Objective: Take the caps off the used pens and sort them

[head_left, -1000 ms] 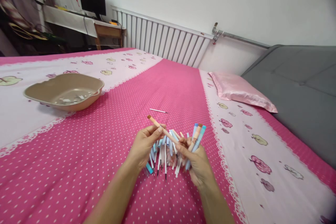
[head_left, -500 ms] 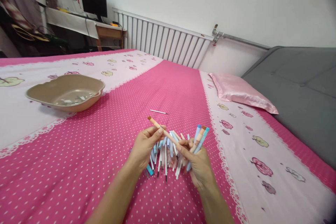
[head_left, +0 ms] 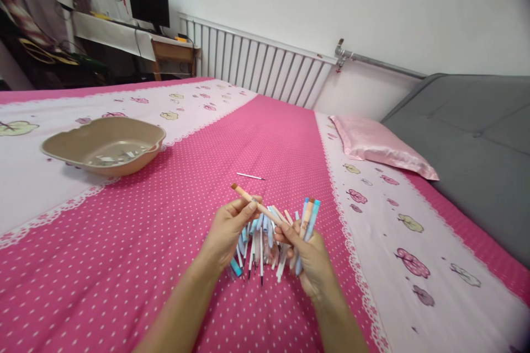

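Observation:
A peach pen [head_left: 265, 211] with a flat brown end slants between my hands over the pile. My left hand [head_left: 231, 227] pinches it near the brown end, thumb on top. My right hand [head_left: 309, 254] has thumb and fingertips at the pen's lower end. Its other fingers are wrapped round a fan of pens [head_left: 307, 222] with blue, brown and turquoise ends pointing up. Below both hands lies a pile of pen parts [head_left: 260, 245], with pale barrels and thin white refills with dark tips. Fingers hide part of the pile.
A tan plastic basin [head_left: 103, 146] with small white and grey pieces inside stands on the bed at left. One white refill [head_left: 250, 176] lies apart beyond the pile. A pink pillow [head_left: 381, 146] rests by the grey headboard [head_left: 467, 132]. The pink dotted bedspread [head_left: 165, 242] stretches around.
The fan of pens in my right hand has tipped leftward and stands more upright. The peach pen's brown end has shifted slightly left. My left hand has barely moved.

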